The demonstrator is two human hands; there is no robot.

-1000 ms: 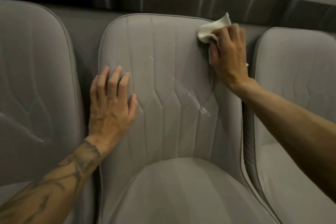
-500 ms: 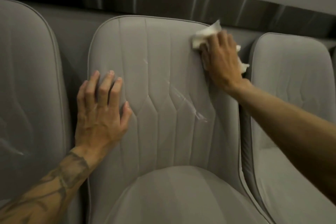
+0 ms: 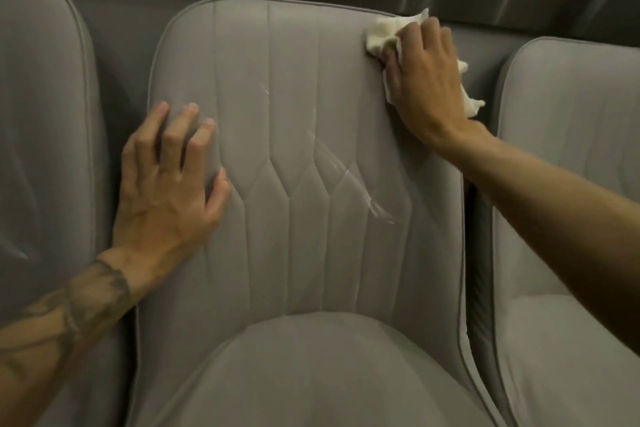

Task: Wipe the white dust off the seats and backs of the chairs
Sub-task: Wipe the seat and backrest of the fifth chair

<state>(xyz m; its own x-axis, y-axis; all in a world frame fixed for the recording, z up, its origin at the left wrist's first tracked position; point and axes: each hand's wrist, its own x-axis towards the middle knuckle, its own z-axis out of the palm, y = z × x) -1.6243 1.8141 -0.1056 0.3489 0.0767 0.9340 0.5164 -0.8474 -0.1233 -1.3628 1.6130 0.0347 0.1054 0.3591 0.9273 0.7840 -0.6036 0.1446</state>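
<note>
The right hand (image 3: 426, 80) lies flat on a crumpled white cloth (image 3: 384, 31), fingers laid straight over it, and presses it against the top right corner of the middle chair (image 3: 294, 97) back. The cloth bunches out past the fingertips and again beside the wrist; the thumb is hidden. The left hand (image 3: 169, 187) is spread, palm down, on the left edge of the same back, well apart from the cloth. White dust streaks (image 3: 349, 173) cross the back between the two hands, below the cloth. The seat (image 3: 311, 374) lies below. A left chair (image 3: 45, 114) and a right chair (image 3: 568, 149) stand just beside it.
</note>
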